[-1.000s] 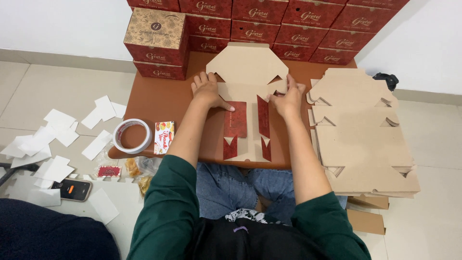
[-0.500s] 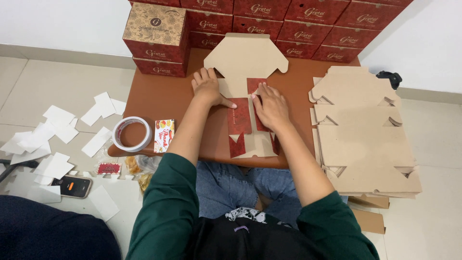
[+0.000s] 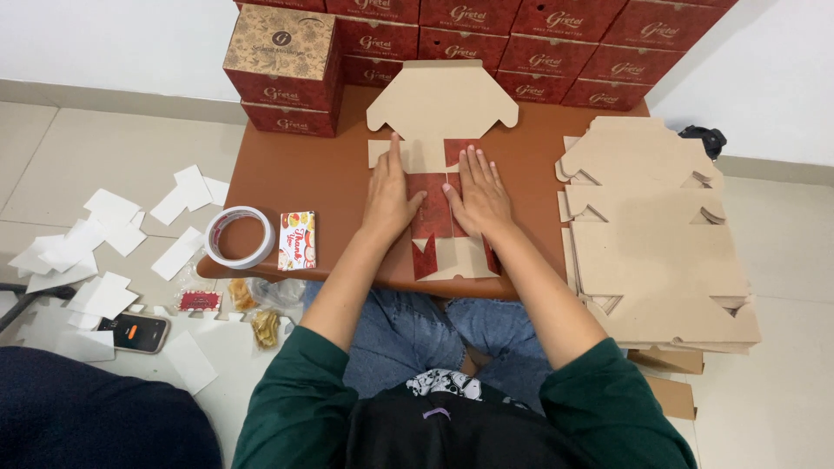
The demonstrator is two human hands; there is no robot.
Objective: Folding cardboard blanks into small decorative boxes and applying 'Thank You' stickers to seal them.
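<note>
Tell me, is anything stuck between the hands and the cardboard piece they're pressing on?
Nothing visible is. The left hand and the right hand both lie flat, palms down, straight on the folded cardboard blank on the small brown table. The tape roll sits off to the left side.

Dark green long sleeves pushed up to the elbows, blue jeans, black top with white patterned print.
</note>
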